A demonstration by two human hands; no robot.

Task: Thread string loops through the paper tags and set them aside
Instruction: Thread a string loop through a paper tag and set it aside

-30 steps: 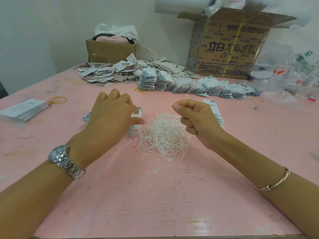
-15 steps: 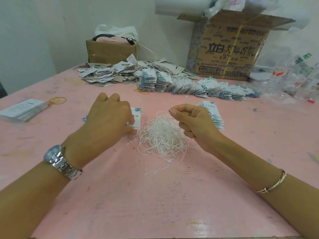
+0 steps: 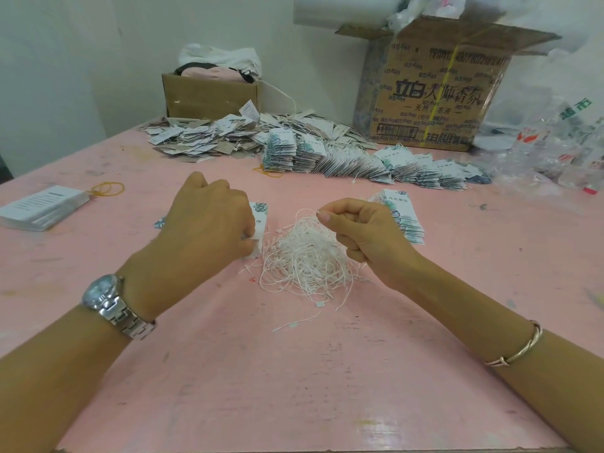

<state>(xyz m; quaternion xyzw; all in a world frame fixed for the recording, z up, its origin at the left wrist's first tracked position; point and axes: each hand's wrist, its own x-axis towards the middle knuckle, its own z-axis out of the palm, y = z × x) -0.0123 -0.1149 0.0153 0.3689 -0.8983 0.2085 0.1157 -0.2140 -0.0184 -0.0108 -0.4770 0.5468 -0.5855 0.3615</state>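
White string is what the right hand [image 3: 362,230] has taken up: its thumb and forefinger pinch one thin white string loop [image 3: 305,213], raised just above the tangled heap of white string loops [image 3: 307,259] that lies on the pink desk [image 3: 294,371] between the hands. The left hand [image 3: 209,223], fingers curled, grips a small white paper tag with a teal print [image 3: 260,220] at the heap's left edge. The tag's lower end is hidden behind the fingers, and its hole cannot be made out.

By the look of it, this is the pick-up step, with loop and tag each in a hand and no threading begun. The next move calls for drawing the loop free of the tangle without dragging its neighbours, then bringing its end to the tag's hole.

Just right of the right hand sits a short stack of teal-printed tags [image 3: 407,220]. Farther off runs a fanned row of strung tags [image 3: 359,161], probably the finished ones, with a loose heap of tags [image 3: 209,137] to its left. Near the left edge lie a stack of white printed cards [image 3: 42,207] and a yellow rubber band [image 3: 108,188].
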